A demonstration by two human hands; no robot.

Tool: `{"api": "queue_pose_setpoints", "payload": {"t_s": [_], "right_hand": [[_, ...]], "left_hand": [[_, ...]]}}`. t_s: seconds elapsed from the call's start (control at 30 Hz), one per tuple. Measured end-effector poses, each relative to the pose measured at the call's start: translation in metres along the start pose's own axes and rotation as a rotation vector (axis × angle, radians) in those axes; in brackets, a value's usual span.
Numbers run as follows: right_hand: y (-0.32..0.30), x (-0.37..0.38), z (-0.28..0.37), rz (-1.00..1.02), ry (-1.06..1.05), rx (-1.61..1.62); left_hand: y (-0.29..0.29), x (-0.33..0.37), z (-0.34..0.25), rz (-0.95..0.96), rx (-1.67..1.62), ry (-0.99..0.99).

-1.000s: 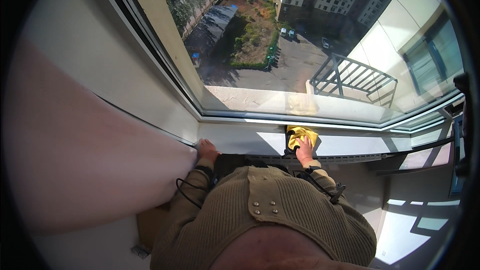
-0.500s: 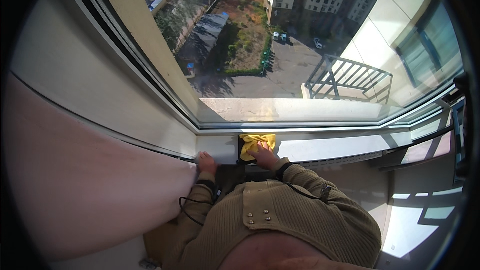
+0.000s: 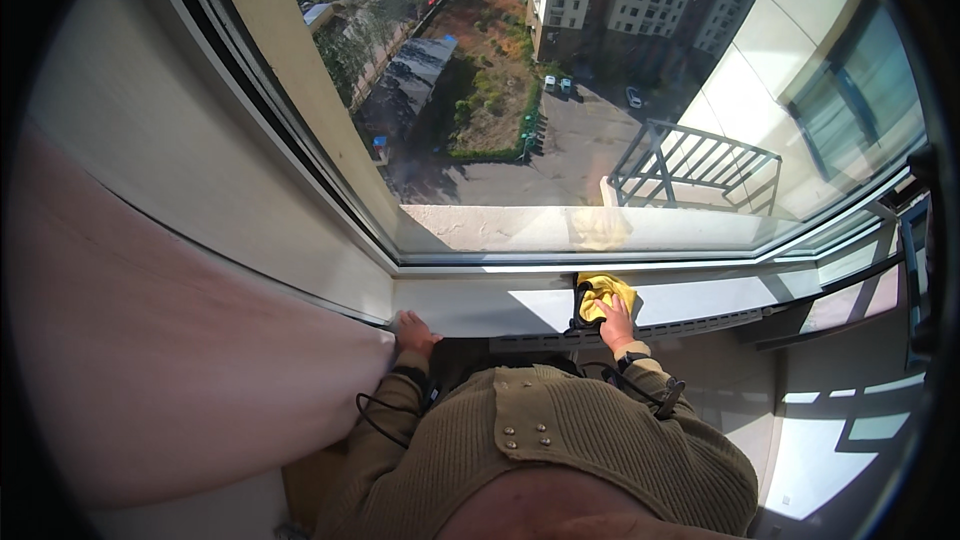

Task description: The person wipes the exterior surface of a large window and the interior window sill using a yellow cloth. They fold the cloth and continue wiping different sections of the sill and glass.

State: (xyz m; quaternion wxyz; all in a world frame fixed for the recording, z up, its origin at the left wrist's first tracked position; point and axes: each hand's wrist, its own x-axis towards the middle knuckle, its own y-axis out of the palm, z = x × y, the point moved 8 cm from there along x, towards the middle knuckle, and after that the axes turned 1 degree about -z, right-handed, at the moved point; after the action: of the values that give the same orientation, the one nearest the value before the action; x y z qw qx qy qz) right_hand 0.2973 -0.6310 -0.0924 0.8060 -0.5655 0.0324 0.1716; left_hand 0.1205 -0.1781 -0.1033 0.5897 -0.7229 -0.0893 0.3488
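A crumpled yellow cloth (image 3: 606,292) lies on the white window sill (image 3: 480,300), right of its middle. My right hand (image 3: 615,320) grips the cloth from above and presses it against the sill. Along the cloth's left side runs a dark strip; whether it is shadow or a dark backing I cannot tell. At the sill's left end, near the wall corner, my left hand (image 3: 416,333) rests on the front edge, fingers laid out and holding nothing. Black bands circle both wrists, with a thin cord looping off each.
A large window pane (image 3: 480,180) rises behind the sill, its white frame (image 3: 500,265) along the bottom. Below the sill's front edge is a slotted grille (image 3: 690,324). A pinkish wall (image 3: 200,340) closes the left side. Outside stands a grey railing (image 3: 695,162).
My right hand has slid the yellow cloth to the right along the sill. My left hand has stayed at the left end, its fingers shifted slightly.
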Motion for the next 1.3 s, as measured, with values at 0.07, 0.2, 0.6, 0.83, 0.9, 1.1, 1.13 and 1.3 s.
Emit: {"api": "queue_pose_setpoints", "payload": {"t_s": [0.07, 0.2, 0.6, 0.83, 0.9, 1.1, 1.13, 1.3], "right_hand": [[0.010, 0.007, 0.015, 0.004, 0.067, 0.018], [0.045, 0.012, 0.079, 0.284, 0.240, 0.059], [0.058, -0.013, 0.215, 0.412, -0.504, -0.148], [0.034, -0.031, 0.199, 0.328, -0.757, -0.082], [0.031, -0.028, 0.190, 0.392, -0.690, 0.077], [0.015, -0.031, 0.152, 0.233, -0.479, 0.131], [0.014, -0.031, 0.147, 0.225, -0.457, 0.126], [0.014, -0.032, 0.144, 0.173, -0.441, 0.172]], "left_hand": [[0.005, 0.003, 0.001, 0.025, -0.007, 0.005], [0.010, 0.009, -0.001, 0.014, 0.053, 0.067], [0.015, 0.001, -0.067, 0.321, -0.931, 0.098], [0.041, -0.037, -0.128, 0.782, -1.376, -0.227], [0.048, -0.025, -0.123, 0.657, -1.094, -0.195], [0.062, 0.001, -0.124, 0.187, -1.582, -0.308], [0.062, 0.000, -0.122, 0.206, -1.562, -0.328], [0.040, -0.011, -0.126, 0.229, -1.638, -0.319]]}}
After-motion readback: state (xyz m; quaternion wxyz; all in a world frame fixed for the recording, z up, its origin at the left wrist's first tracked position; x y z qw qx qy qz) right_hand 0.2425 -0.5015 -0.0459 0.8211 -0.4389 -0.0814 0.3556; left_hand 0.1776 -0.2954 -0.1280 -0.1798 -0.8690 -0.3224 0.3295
